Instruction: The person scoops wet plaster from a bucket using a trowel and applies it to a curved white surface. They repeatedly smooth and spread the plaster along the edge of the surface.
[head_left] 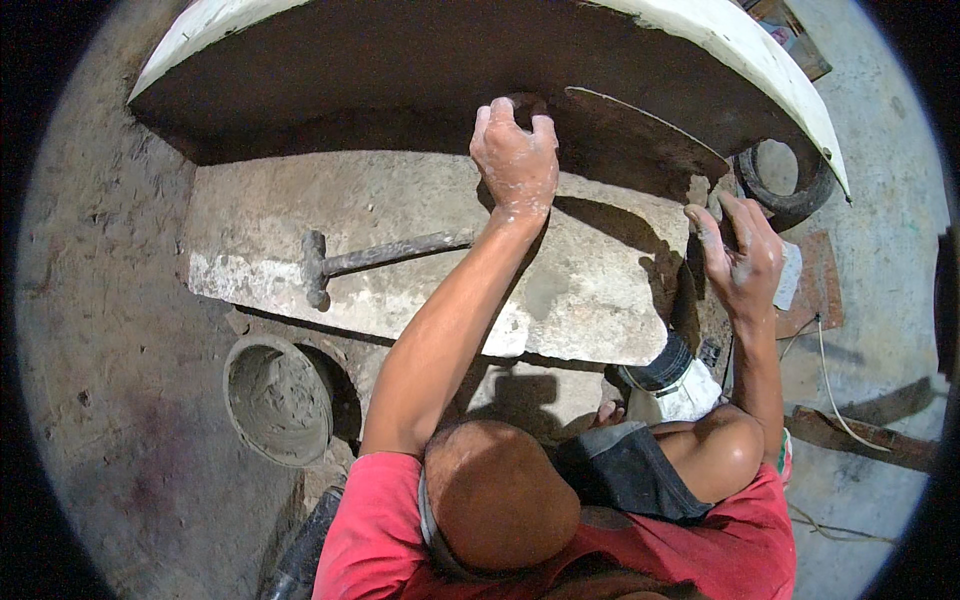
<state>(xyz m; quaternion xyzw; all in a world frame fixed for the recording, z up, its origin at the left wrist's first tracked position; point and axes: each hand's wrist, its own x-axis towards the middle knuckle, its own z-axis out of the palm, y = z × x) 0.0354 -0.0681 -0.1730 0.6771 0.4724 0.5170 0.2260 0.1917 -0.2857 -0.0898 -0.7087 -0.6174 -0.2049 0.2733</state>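
Observation:
My left hand (517, 160), dusted with white, reaches up against the dark face of a large white-rimmed panel (380, 85). Its fingers curl round something dark that I cannot make out. Right of it, a thin dark sheet with a curved edge (640, 145) leans along the panel. At the sheet's right corner, my right hand (745, 255) has thumb and fingers bent toward each other at a small grey lump (713, 204); whether they grip it is hard to see. A hammer (390, 253) lies on the pale, rough slab (570, 310) below my left hand.
A bucket of grey wet mortar (280, 400) stands left of my left arm. A black tyre-like ring (785, 182) lies at the panel's right end. A white container with a black band (685, 385) sits near my right knee, and a white cable (830, 385) crosses the floor at right.

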